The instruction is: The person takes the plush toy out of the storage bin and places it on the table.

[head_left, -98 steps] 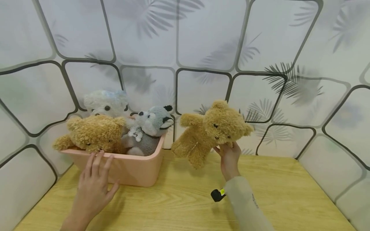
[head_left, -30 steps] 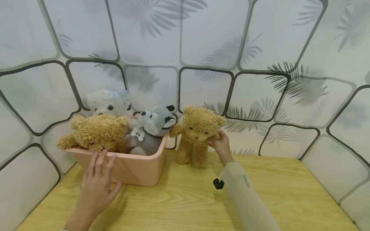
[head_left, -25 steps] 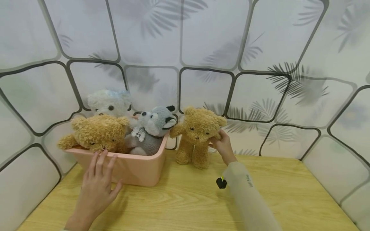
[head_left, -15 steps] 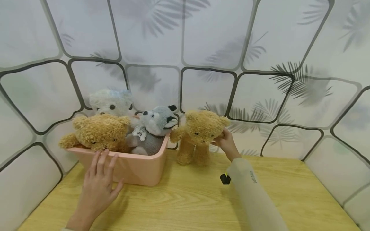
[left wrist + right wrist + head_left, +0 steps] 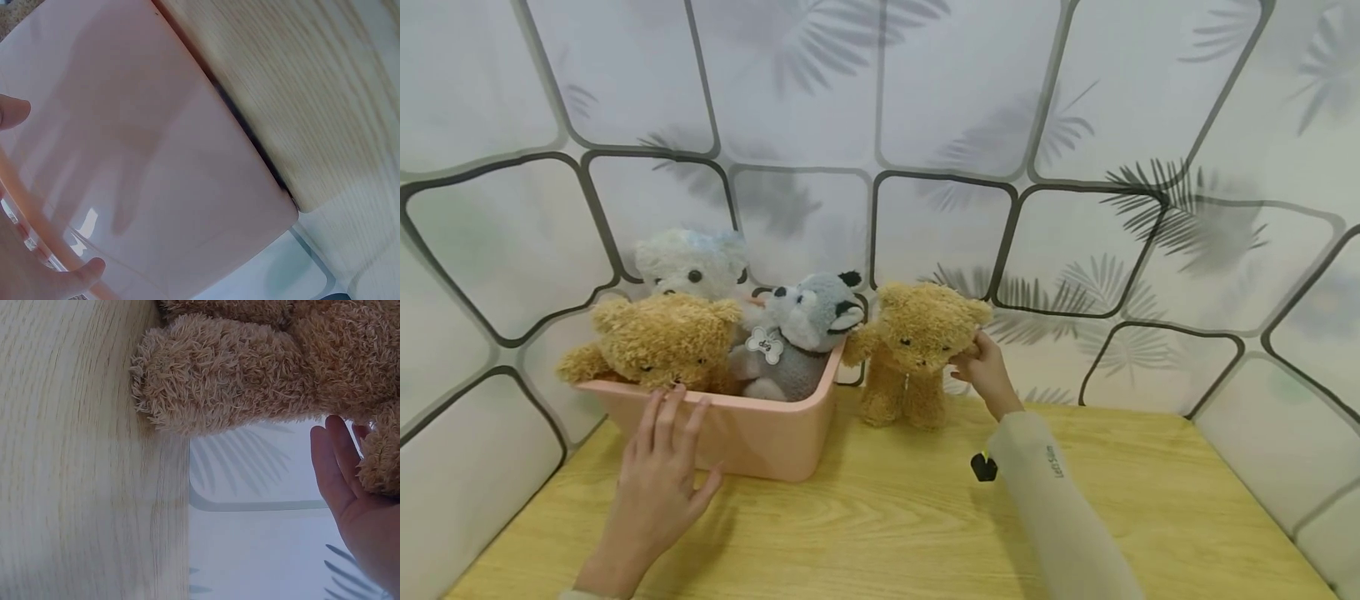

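My left hand point(image 5: 658, 479) rests its fingertips on the front rim of a pink plastic bin point(image 5: 760, 437), thumb spread away from the wall. In the left wrist view the bin's smooth wall point(image 5: 156, 162) fills the middle, with fingertips over its rim. To the right of the bin a curly brown teddy bear point(image 5: 925, 333) stands upright with its feet on the table. My right hand point(image 5: 988, 375) holds this bear by its arm. In the right wrist view the bear's leg point(image 5: 225, 375) meets the tabletop, and my fingers point(image 5: 331, 462) lie behind its arm.
Inside the bin sit another brown teddy bear point(image 5: 662, 337), a white bear point(image 5: 688, 262) and a grey plush dog point(image 5: 797, 333) with a bone-shaped tag. The wooden table point(image 5: 880, 525) ends at patterned walls behind and on both sides.
The right hand has brought the brown teddy bear down and left, from tilted in the air to standing beside the bin. The left hand has stayed on the rim.
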Motion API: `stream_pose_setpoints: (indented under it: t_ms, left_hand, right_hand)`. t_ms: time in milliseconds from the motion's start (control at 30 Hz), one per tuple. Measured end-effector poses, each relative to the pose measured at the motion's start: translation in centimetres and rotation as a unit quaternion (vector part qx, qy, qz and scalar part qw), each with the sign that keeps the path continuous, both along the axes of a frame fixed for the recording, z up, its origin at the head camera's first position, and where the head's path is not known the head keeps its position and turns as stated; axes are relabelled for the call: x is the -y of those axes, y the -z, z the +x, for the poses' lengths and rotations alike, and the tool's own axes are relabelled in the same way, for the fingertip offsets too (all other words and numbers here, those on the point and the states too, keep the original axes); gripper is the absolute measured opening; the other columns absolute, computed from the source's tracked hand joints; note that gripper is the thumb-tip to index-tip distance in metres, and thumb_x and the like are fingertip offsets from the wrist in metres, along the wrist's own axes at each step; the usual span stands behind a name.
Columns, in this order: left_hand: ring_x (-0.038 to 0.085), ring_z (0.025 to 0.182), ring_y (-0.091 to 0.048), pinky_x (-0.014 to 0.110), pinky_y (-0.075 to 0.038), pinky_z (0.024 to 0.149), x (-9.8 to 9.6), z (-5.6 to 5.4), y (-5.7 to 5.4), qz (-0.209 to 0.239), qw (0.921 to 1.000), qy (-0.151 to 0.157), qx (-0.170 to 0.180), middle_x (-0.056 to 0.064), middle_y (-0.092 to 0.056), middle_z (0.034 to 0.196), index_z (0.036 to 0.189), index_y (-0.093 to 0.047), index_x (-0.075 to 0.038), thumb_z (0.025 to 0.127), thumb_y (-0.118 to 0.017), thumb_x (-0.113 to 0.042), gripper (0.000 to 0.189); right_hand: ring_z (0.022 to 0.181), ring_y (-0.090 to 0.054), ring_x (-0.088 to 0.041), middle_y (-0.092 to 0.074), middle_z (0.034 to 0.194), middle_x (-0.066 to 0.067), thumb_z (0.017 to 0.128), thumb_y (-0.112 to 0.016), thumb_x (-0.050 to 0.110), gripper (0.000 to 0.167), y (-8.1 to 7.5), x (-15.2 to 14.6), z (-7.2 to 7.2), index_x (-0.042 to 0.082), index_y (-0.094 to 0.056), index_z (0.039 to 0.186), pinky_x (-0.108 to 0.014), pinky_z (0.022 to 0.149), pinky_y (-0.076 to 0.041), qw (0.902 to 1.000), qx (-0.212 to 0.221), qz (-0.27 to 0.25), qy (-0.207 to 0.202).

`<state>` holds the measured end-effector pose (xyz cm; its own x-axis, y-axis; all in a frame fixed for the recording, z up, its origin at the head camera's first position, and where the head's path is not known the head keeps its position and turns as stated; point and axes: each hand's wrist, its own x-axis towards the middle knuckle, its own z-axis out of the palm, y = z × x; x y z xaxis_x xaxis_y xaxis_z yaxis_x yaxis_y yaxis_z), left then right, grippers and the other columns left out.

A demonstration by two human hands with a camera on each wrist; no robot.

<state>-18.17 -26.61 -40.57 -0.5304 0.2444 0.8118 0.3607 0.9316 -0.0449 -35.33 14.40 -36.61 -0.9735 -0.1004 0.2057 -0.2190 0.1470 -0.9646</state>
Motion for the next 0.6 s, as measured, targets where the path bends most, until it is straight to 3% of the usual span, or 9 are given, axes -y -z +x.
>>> stream_pose_setpoints:
  t_ms: [100,167,233,333,400,467,600]
  left_hand:
    - [0.053,0.140,-0.030,0.074,-0.045,0.079,0.00,-0.05,0.10,0.000,1.0000,0.000,-0.002,0.031,-0.034,0.152,0.146,-0.042,0.000,0.102,-0.020,-0.061,0.078]
    - [0.053,0.139,-0.030,0.074,-0.045,0.078,0.02,-0.03,0.14,0.001,1.0000,-0.002,-0.002,0.031,-0.034,0.151,0.145,-0.043,0.000,0.102,-0.020,-0.060,0.078]
    - [0.052,0.140,-0.030,0.074,-0.045,0.078,0.05,-0.02,0.19,0.002,1.0000,-0.002,-0.003,0.030,-0.034,0.151,0.145,-0.043,0.000,0.102,-0.021,-0.060,0.077]
    - [0.052,0.140,-0.030,0.074,-0.045,0.079,0.03,-0.06,0.25,0.001,1.0000,-0.001,-0.003,0.030,-0.034,0.151,0.145,-0.043,0.000,0.102,-0.022,-0.060,0.076]
    - [0.052,0.140,-0.030,0.074,-0.045,0.079,-0.01,-0.13,0.27,0.000,1.0000,0.000,-0.005,0.030,-0.034,0.151,0.146,-0.042,-0.001,0.102,-0.022,-0.060,0.076]
    - [0.053,0.140,-0.031,0.074,-0.046,0.080,-0.03,-0.20,0.25,-0.002,1.0000,0.001,-0.007,0.031,-0.034,0.151,0.146,-0.042,-0.001,0.102,-0.021,-0.060,0.077]
    - [0.054,0.139,-0.031,0.075,-0.046,0.081,0.06,-0.31,0.19,-0.004,0.9999,0.000,-0.013,0.032,-0.034,0.151,0.146,-0.042,0.000,0.102,-0.021,-0.060,0.077]
  right_hand:
    - [0.108,-0.064,-0.025,-0.061,0.127,-0.020,0.101,-0.051,-0.001,0.041,0.16,-0.03,0.00,-0.003,-0.046,0.142,-0.053,0.098,-0.052,1.0000,-0.003,0.001,0.006]
    - [0.106,-0.063,-0.024,-0.061,0.103,-0.012,0.101,-0.051,-0.001,0.032,0.31,0.02,-0.14,-0.005,-0.049,0.133,-0.052,0.099,-0.052,1.0000,0.000,-0.002,0.006]
    - [0.107,-0.064,-0.026,-0.060,0.100,-0.007,0.100,-0.052,-0.001,0.035,0.45,0.10,-0.17,-0.005,-0.050,0.135,-0.053,0.099,-0.052,0.9999,0.000,-0.006,0.012]
    - [0.114,-0.062,-0.032,-0.062,0.108,-0.018,0.100,-0.050,0.001,0.039,0.61,0.24,-0.11,-0.006,-0.049,0.138,-0.054,0.101,-0.049,0.9997,0.006,-0.015,0.017]
    - [0.121,-0.059,-0.036,-0.058,0.133,-0.025,0.100,-0.049,0.003,0.050,0.63,0.35,-0.02,-0.004,-0.043,0.149,-0.055,0.102,-0.048,0.9995,0.008,-0.021,0.022]
    - [0.125,-0.056,-0.038,-0.053,0.141,-0.027,0.101,-0.049,0.005,0.051,0.62,0.44,-0.04,-0.002,-0.042,0.151,-0.055,0.103,-0.048,0.9993,0.013,-0.026,0.022]
    - [0.123,-0.056,-0.037,-0.052,0.141,-0.025,0.102,-0.053,0.008,0.048,0.48,0.67,-0.20,0.000,-0.045,0.149,-0.056,0.102,-0.048,0.9993,0.011,-0.026,0.024]
